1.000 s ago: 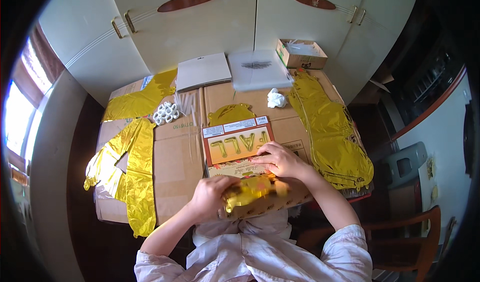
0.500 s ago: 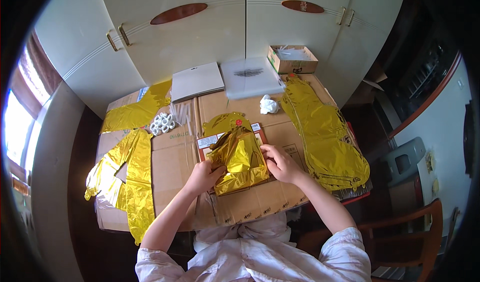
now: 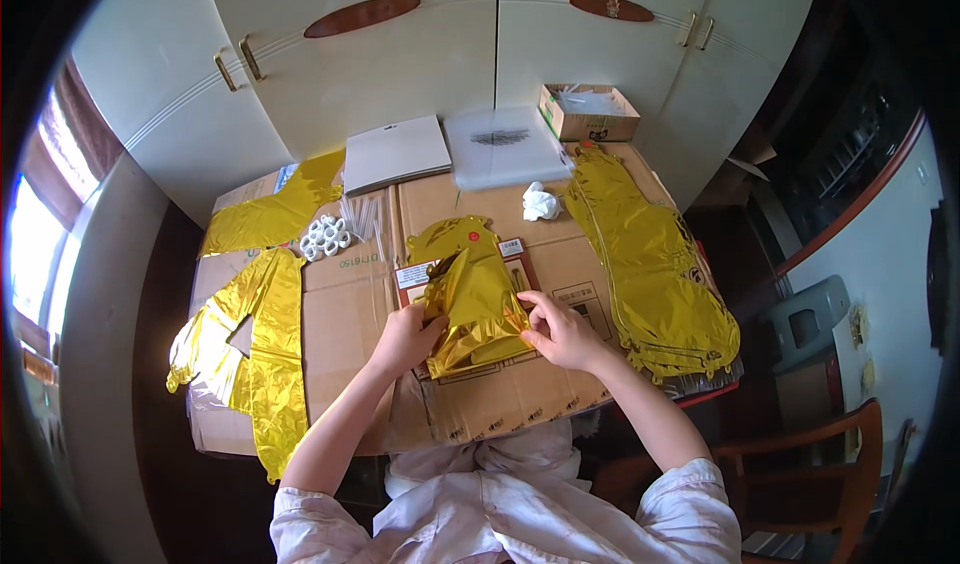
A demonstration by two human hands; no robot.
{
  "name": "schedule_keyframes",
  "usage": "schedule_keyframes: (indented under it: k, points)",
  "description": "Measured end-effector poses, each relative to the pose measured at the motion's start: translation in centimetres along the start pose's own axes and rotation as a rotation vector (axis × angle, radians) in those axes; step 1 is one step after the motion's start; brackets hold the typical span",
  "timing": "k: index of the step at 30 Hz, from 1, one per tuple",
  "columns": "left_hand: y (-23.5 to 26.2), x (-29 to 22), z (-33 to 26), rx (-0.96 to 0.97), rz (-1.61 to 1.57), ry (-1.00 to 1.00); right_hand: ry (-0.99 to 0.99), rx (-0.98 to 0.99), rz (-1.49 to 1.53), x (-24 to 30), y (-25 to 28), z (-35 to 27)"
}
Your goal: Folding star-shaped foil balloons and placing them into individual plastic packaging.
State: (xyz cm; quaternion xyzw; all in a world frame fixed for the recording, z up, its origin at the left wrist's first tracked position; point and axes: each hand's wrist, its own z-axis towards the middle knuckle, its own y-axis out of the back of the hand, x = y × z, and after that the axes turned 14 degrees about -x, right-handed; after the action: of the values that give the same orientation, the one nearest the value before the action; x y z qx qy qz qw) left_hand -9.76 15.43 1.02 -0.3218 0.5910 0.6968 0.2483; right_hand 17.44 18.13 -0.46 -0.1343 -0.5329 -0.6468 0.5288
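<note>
Foil (image 3: 475,309), gold and crumpled, now lies spread over the card (image 3: 415,276) at the middle of the counter (image 3: 350,344); a second ago it was bunched low at the near edge, with the card's face bare. Judging by that, the sheet is being flattened out. Left hand (image 3: 405,339) pinches its left edge, right hand (image 3: 560,332) its right edge, each grip closed on the foil. Most of the card is hidden beneath; only corners show. Small white rings (image 3: 325,234) nearby are too small to identify.
</note>
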Motion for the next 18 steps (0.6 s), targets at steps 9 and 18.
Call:
schedule_keyframes:
  k: [9, 18]
  points:
    - [1.8, -0.9, -0.9, 0.081, 0.08, -0.064, 0.134, -0.046, -0.092, -1.3, -1.0, -0.4]
    - [1.0, 0.3, -0.9, 0.05, 0.283, -0.198, 0.196, -0.063, -0.153, -1.3, -1.2, -0.4]
